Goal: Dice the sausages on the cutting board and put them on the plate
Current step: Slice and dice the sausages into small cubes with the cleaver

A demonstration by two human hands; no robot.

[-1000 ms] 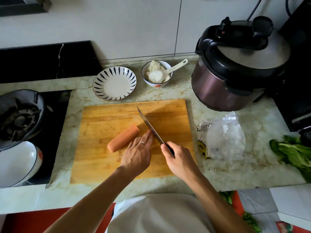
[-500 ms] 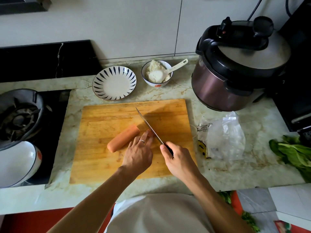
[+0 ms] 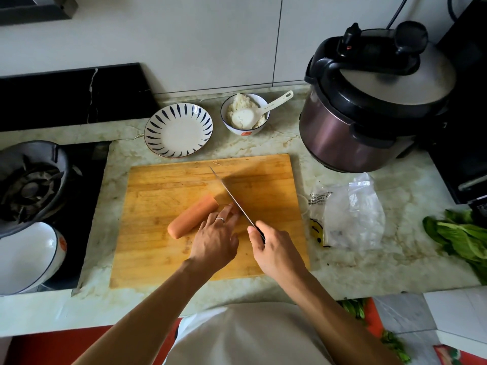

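Observation:
A whole pink sausage (image 3: 193, 219) lies diagonally on the wooden cutting board (image 3: 163, 259). My left hand (image 3: 214, 239) rests just right of it, fingers curled over a second, mostly hidden sausage whose reddish end (image 3: 233, 207) shows at my fingertips. My right hand (image 3: 274, 250) grips the dark handle of a knife (image 3: 232, 197). Its blade runs up and left across the board, right against my left fingertips. The blue-striped white plate (image 3: 158, 133) stands bare behind the board.
A bowl of rice with a white spoon (image 3: 245, 115) sits beside the plate. A pressure cooker (image 3: 363, 106) stands at the back right, and a clear plastic bag (image 3: 350, 214) and leafy greens (image 3: 461, 237) lie right of the board. Left are a gas burner (image 3: 29, 188) and a white bowl (image 3: 26, 254).
The knife blade has shifted slightly left and down, closer against my left fingertips. The whole sausage and the plate have not moved.

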